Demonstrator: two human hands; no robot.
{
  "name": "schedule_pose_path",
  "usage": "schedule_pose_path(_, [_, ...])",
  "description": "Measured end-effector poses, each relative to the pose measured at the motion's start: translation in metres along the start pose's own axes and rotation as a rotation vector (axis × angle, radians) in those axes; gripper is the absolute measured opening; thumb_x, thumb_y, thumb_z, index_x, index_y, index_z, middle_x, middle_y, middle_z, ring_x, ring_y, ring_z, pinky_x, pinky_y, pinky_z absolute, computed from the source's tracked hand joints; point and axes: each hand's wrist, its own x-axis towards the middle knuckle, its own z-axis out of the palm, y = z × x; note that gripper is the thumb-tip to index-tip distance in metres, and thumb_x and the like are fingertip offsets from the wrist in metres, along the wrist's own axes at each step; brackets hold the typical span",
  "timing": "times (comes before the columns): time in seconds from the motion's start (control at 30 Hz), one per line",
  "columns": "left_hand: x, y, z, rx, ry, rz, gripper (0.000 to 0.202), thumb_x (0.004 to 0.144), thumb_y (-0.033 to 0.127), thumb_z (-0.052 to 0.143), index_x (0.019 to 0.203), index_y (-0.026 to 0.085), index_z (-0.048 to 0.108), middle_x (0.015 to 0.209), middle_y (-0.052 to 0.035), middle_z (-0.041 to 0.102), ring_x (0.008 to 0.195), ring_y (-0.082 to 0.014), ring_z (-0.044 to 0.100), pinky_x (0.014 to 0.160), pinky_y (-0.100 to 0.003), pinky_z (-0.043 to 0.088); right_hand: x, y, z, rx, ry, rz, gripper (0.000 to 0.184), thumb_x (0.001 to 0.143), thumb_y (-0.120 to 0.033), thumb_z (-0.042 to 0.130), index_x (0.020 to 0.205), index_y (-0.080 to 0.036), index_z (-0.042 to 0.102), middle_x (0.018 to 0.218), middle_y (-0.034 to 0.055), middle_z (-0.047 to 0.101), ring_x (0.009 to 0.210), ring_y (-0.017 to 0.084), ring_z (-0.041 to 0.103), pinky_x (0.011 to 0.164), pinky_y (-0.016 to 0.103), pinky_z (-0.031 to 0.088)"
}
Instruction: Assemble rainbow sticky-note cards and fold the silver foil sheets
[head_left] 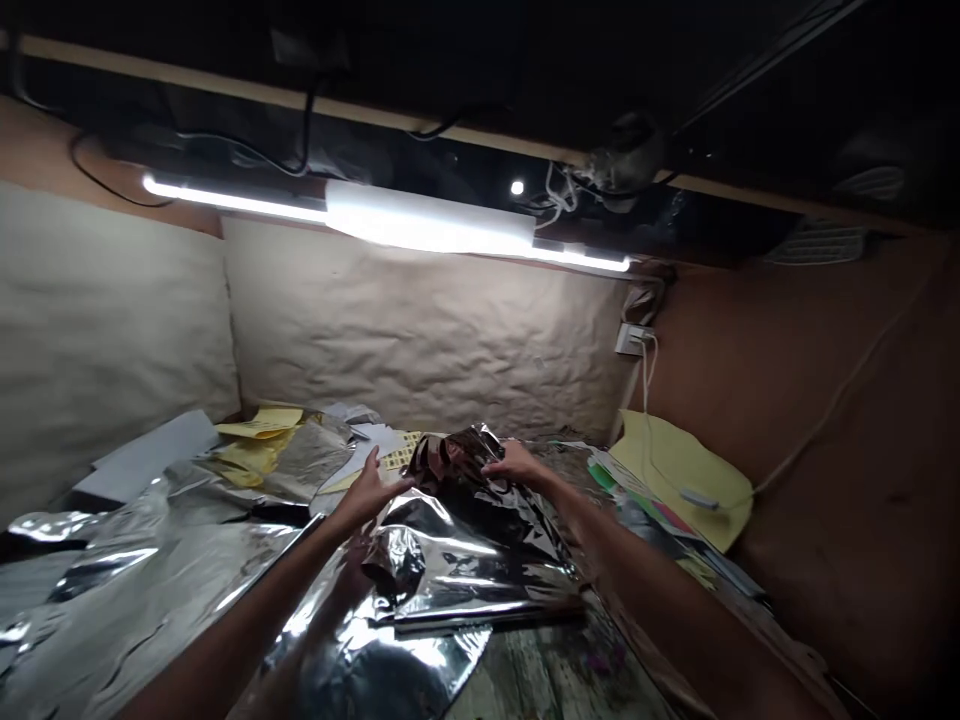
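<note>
A crinkled sheet of shiny silver foil (480, 530) lies in the middle of the work surface, its far edge bunched up and raised. My right hand (519, 464) is closed on the upper right corner of this foil, pinching it between thumb and fingers. At the upper left edge, my left hand (369, 494) has its thumb and fingers spread apart, the thumb tip touching or very near the foil. Under the near side of the sheet runs a straight, flat edge; what makes it is hidden. More silver foil (390, 670) spreads below, reflecting my left forearm.
Crumpled foil and film (172, 580) cover the left side. Behind them are yellow papers (259, 445) and white sheets (157, 455). A large yellow sheet (682, 470) leans at the right, with a cable (817, 425) nearby. A lit tube lamp (427, 220) hangs low overhead.
</note>
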Motion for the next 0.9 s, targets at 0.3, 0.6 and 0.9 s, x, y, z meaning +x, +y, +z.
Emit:
schedule_pose_path(0.3, [-0.005,0.101,-0.055,-0.1,-0.097,0.279,0.032,0.065,0.043,0.079,0.066,0.013,0.067,0.061,0.0027,0.061,0.063,-0.0146,0.058,0.062,-0.024,0.046,-0.074,-0.077,-0.049,-0.029,0.278,-0.532,0.029,0.076,-0.043,0.075,0.069,-0.016,0.065,0.068,0.0014,0.064,0.068,0.017,0.056,0.063,0.028,0.044])
schedule_pose_path(0.6, [-0.193,0.033,-0.045,0.492,-0.304,0.688,0.032,0.092,0.019,0.053,0.119,0.029,0.068,0.107,-0.0046,0.075,0.102,-0.0209,0.068,0.102,-0.039,0.044,-0.211,0.009,0.06,-0.268,0.1,-0.939,0.021,0.09,-0.014,0.06,0.102,-0.027,0.071,0.094,0.0048,0.076,0.086,0.021,0.067,0.073,0.034,0.055])
schedule_pose_path(0.9, [-0.223,0.016,-0.034,0.419,-0.376,0.228,0.037,0.097,0.034,0.038,0.091,0.024,0.074,0.086,-0.0054,0.071,0.082,-0.0194,0.065,0.075,-0.029,0.047,-0.211,0.036,0.077,-0.093,-0.156,-0.425,0.03,0.093,-0.026,0.054,0.12,-0.024,0.066,0.101,0.0072,0.075,0.091,0.024,0.071,0.079,0.033,0.055])
